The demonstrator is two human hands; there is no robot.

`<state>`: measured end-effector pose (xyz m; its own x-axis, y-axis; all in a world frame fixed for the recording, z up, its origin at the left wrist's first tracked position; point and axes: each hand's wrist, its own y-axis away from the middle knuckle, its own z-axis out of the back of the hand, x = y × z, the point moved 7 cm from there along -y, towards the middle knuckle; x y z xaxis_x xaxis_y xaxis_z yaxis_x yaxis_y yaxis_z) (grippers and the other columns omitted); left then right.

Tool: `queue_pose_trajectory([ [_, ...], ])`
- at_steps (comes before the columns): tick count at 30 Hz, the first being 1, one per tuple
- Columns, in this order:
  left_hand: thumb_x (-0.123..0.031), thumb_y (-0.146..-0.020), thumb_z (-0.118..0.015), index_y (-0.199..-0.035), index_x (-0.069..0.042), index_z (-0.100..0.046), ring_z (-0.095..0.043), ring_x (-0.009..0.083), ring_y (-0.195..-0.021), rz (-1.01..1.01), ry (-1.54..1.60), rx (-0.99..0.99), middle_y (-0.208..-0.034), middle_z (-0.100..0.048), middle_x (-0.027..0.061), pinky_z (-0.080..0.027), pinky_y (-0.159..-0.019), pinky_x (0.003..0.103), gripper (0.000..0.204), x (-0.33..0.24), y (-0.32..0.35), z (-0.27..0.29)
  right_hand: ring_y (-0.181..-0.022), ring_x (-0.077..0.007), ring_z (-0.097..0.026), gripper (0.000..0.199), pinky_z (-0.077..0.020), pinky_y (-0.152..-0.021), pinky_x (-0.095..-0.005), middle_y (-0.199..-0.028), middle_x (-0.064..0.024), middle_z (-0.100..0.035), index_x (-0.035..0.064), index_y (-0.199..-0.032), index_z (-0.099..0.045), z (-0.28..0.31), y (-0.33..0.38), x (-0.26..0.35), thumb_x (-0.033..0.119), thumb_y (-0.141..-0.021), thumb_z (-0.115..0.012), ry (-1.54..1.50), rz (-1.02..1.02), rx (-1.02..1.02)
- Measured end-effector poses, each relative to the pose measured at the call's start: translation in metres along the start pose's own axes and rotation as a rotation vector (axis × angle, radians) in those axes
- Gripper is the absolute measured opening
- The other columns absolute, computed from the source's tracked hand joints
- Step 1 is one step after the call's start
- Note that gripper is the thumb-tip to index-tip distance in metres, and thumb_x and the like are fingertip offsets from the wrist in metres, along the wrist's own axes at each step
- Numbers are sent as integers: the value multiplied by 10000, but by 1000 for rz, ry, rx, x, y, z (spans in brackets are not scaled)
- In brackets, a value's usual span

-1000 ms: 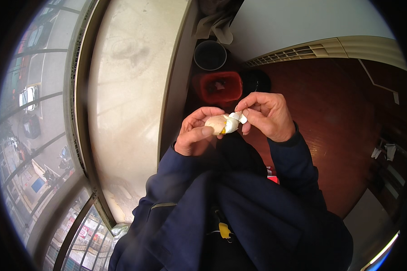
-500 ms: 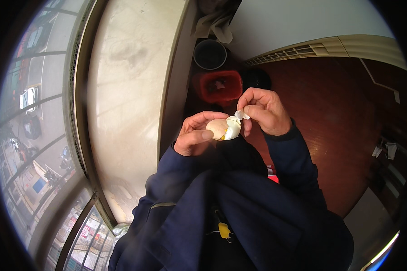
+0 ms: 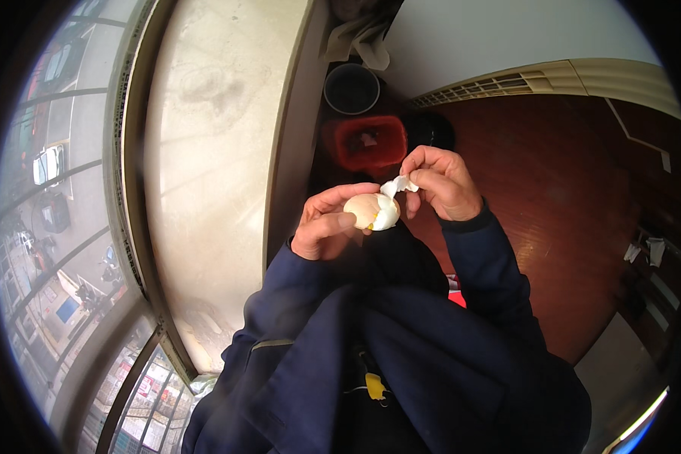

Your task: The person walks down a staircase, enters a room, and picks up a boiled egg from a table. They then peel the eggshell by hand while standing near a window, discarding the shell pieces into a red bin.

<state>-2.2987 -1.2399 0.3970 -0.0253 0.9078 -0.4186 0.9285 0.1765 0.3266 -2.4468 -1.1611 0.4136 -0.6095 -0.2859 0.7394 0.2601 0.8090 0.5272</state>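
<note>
In midair, your left hand [image 3: 321,225] holds the egg [image 3: 362,208]; your right hand [image 3: 448,187], pinching shell [image 3: 399,184], has bared more white.

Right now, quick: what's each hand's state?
Left hand: closed, holding a partly peeled egg.
Right hand: closed, pinching a piece of eggshell.

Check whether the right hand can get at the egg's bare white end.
Probably yes: the right hand is close by, the bare white end faces it, and the left hand grips the shell-covered end. The shell piece pinched in the right hand is the only apparent hindrance.
</note>
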Motion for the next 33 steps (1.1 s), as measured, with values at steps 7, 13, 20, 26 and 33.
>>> queue_pose_trajectory([
  [7,-175,-774,-606,-1267,78,-527,-626,258,-981,-58,92,31,-1170,-620,231,-495,-843,328,560,-2,-2,1,-551,-114,-585,123,-526,-498,-260,-815,-106,-643,-30,-954,-627,21,-1,1,5,-904,-520,174,77,-135],
  [13,-208,-794,-611,-1270,69,-525,-621,268,-919,-50,101,-17,-1159,-609,252,-514,-804,328,557,-1,2,13,-531,-84,-602,122,-502,-474,-221,-813,-92,-698,-28,-953,-681,48,-17,-13,35,-866,-623,451,136,-379],
  [20,-204,-797,-615,-1263,75,-529,-611,250,-868,-57,122,-30,-1109,-624,227,-504,-793,323,550,-2,5,18,-517,-90,-608,106,-496,-456,-226,-736,-69,-694,-13,-890,-702,68,-33,-29,76,-834,-692,596,57,-534],
  [26,-193,-790,-623,-1265,73,-526,-612,248,-883,-58,134,-42,-1118,-623,224,-505,-800,322,553,-4,4,18,-505,-98,-597,183,-468,-472,-247,-640,-45,-651,-3,-778,-673,63,-33,-29,165,-851,-668,672,100,-459],
  [33,-167,-784,-627,-1273,65,-524,-623,265,-972,-128,74,-36,-1194,-605,240,-505,-826,324,550,-11,2,13,-523,-85,-559,185,-446,-477,-240,-622,-23,-587,13,-761,-606,38,-25,-7,155,-879,-623,903,212,-422],
])
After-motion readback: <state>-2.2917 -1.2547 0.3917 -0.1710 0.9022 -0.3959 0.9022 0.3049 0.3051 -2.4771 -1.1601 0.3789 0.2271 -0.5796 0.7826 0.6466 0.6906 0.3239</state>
